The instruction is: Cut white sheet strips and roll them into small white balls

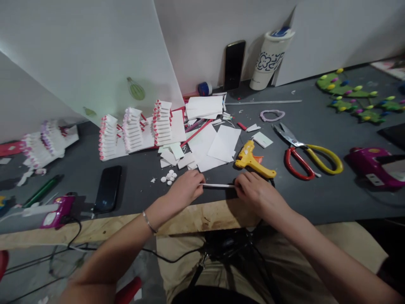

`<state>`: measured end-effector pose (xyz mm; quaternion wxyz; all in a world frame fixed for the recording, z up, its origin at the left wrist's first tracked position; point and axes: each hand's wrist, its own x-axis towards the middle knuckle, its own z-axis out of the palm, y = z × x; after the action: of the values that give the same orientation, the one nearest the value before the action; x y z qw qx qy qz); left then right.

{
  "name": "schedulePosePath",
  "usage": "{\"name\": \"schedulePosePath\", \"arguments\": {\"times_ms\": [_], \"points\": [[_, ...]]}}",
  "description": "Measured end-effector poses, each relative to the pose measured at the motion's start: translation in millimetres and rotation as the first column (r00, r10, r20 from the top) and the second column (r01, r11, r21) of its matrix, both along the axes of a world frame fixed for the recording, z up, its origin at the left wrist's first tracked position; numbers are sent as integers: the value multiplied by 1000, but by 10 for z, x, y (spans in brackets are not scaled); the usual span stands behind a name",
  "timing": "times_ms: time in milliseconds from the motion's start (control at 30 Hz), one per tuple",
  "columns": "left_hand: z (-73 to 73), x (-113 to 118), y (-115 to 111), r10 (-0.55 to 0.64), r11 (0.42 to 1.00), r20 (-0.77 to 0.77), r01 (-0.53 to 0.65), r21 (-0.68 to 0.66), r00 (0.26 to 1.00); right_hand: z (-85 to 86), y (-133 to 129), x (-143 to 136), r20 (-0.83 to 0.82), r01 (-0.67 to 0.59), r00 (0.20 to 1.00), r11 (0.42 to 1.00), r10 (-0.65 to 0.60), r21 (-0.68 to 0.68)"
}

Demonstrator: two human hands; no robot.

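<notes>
A thin white strip (219, 185), seen edge-on, stretches level between my two hands just above the table's front edge. My left hand (187, 185) pinches its left end, and my right hand (255, 190) pinches the other end. What the strip is made of I cannot tell. Several small white discs (168, 177) lie beside my left hand. Just beyond my right hand rests a yellow glue gun (251, 160). Loose white paper pieces (224, 143) are spread behind the strip.
Folded white cards with red-tipped sticks (163, 126) stand at the back left. Scissors (297, 143) with red and yellow handles lie right of the glue gun. A phone (108, 188) lies at left; another phone (234, 65) leans by a tumbler (268, 59). Purple power strips (376, 166) sit at right.
</notes>
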<state>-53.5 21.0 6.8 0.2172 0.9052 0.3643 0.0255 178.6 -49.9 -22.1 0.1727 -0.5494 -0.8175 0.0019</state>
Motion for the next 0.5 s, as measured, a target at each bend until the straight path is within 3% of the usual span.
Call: {"name": "schedulePosePath", "arguments": {"times_ms": [100, 167, 300, 400, 500], "points": [[50, 33, -26, 114, 986, 106, -100, -130, 988, 7, 29, 133, -217, 23, 975, 995, -43, -98], [59, 95, -78, 228, 945, 172, -175, -276, 958, 52, 73, 273, -313, 33, 946, 986, -83, -162], [-58, 315, -167, 440, 754, 316, -155, -638, 840, 207, 220, 574, -340, 55, 938, 997, -70, -56], [-193, 521, -151, 523, 681, 347, -137, -719, 779, 338, 325, 725, -298, 19, 954, 999, -31, -45], [-277, 706, -91, 591, 640, 398, -107, -761, 702, 444, 405, 795, -370, 92, 924, 995, -98, -35]]}}
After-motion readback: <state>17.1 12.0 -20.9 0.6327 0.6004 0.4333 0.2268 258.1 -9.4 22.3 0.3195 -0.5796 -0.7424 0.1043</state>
